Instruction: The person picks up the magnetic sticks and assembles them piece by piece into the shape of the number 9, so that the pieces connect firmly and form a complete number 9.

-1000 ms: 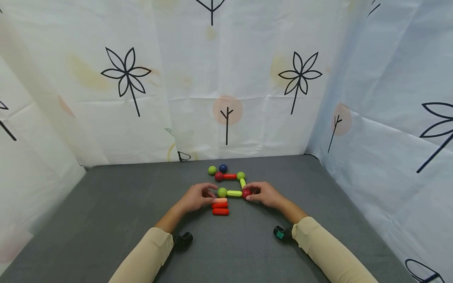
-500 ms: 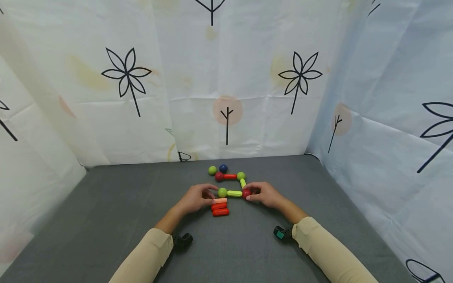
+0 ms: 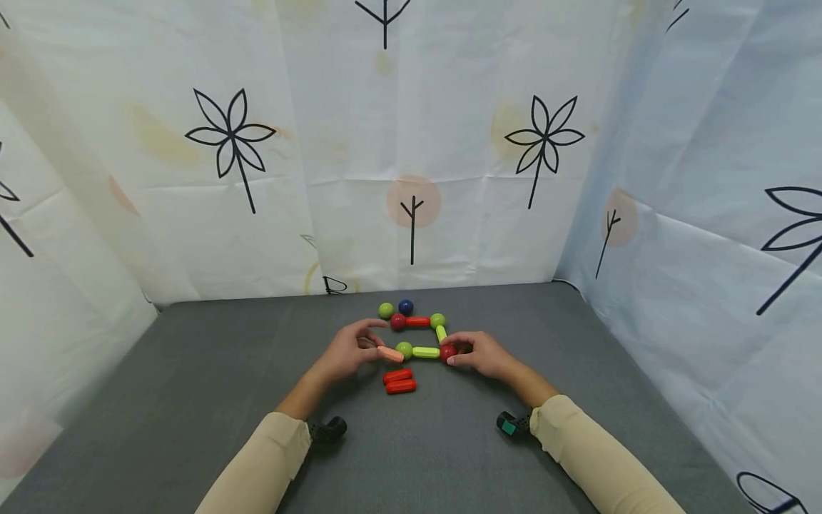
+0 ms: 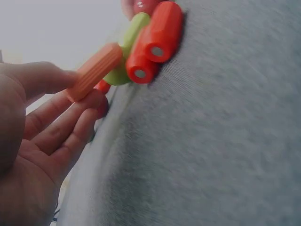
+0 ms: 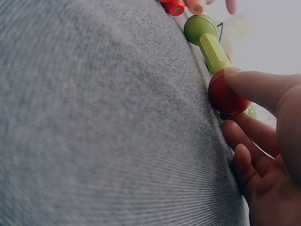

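Between thumb and fingers my left hand point(image 3: 349, 351) pinches an orange magnetic rod point(image 4: 95, 70), lifted at a slant beside the near green ball point(image 3: 404, 350). My right hand point(image 3: 483, 354) grips a red ball point(image 5: 227, 92), its thumb on top and fingers below. A yellow-green rod point(image 3: 426, 352) links that red ball to the green ball. From the red ball another yellow-green rod point(image 3: 440, 333) runs back to a second green ball point(image 3: 438, 320). There a red rod point(image 3: 418, 322) leads left to another red ball point(image 3: 398, 322).
Two loose red rods point(image 3: 401, 386) lie side by side in front of the chain, metal discs showing at their ends. Behind the chain sit a blue ball point(image 3: 406, 307) and a loose green ball point(image 3: 386, 310). Patterned white cloth point(image 3: 359, 235) hangs behind the grey table point(image 3: 225, 400).
The left hand has picked up the orange rod from beside the red rods and carried it back and slightly left, near the green ball. My right hand stays on the red ball.
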Tool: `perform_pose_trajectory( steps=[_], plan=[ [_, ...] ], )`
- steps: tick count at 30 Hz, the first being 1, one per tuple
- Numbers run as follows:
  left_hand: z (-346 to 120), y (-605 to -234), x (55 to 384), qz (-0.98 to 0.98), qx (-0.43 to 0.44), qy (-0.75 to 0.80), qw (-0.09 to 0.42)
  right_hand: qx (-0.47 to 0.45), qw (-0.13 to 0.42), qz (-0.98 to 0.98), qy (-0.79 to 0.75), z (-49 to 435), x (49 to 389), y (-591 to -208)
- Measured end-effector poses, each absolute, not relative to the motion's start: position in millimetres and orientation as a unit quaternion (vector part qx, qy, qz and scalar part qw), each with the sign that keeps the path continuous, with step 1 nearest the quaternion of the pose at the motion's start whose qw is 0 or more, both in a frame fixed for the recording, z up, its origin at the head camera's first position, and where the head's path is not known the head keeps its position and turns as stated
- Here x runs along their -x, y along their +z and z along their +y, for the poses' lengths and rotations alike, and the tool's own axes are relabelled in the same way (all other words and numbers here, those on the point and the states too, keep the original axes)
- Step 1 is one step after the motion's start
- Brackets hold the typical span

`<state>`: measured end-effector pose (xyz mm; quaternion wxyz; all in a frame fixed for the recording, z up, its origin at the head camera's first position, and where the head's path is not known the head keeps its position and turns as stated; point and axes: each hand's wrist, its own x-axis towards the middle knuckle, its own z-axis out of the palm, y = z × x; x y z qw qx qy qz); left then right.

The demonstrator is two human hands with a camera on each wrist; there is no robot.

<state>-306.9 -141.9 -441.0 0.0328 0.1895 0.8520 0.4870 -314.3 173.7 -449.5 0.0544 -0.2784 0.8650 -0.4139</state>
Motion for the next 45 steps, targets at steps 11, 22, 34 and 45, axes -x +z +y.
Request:
perform_pose_trajectory(
  steps=[11,22,34,45],
  plan=[
    [-138.6,-434.9,318.0,0.831,-0.169,0.528,-0.039,0.270,0.060,0.868,-0.412,171.5,312.9,-448.6],
    [-122.6,-438.5,327.8,0.825,-0.130,0.544,-0.078,0.272,0.058,0.867,-0.414,170.6,312.8,-449.3],
    [-104.4,-451.9,329.9,0.803,-0.059,0.586,-0.084,0.270,0.060,0.869,-0.411,171.3,313.5,-448.8],
    [-93.0,-455.7,328.0,0.827,-0.016,0.557,-0.073,0.276,0.057,0.868,-0.409,171.6,314.2,-448.3]
  ],
)
